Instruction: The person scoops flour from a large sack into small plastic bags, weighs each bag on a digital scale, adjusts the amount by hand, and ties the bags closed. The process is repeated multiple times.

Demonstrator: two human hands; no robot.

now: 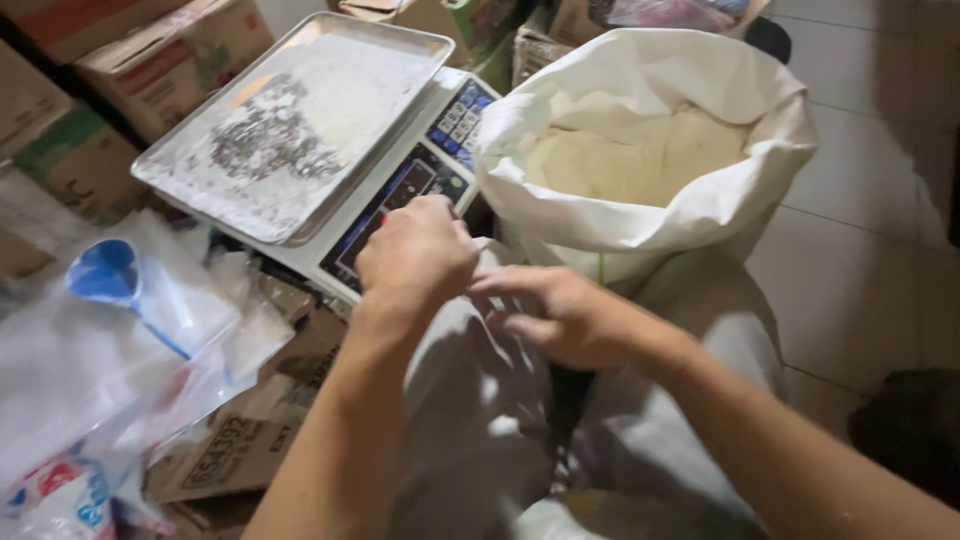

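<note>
Just under both hands, gathered and pinched: one clear plastic bag (480, 400), its neck bunched between them, its body hanging below the wrists. Left hand (418, 252) curled into a loose fist, knuckles up, closed on the top of the bag's neck; exact fingertip contact hidden under the fist. Right hand (555, 315) just beside it on the right, touching the same neck, fingers (505, 283) stretched toward the left hand and pressed together around the film.

Counted: two hands, one bag in the grip, one digital scale (400, 185), one metal tray (300, 120), one large white sack (650, 150), one blue scoop (108, 275), several cardboard boxes (170, 50).

Directly behind the left hand, nearly touching its knuckles: the scale's dark display and keypad, partly covered by the fist. Farther beyond and to the left of that hand: the tray resting on the scale's platform, dusted with white powder. Beyond the right hand, close to its fingers: the sack, mouth rolled open, filled with pale powder. Well to the left of the left hand: the scoop lying among loose clear plastic bags (90, 370). Past the tray and at the lower left: the boxes. To the right of the right forearm: pale tiled floor (860, 200).
</note>
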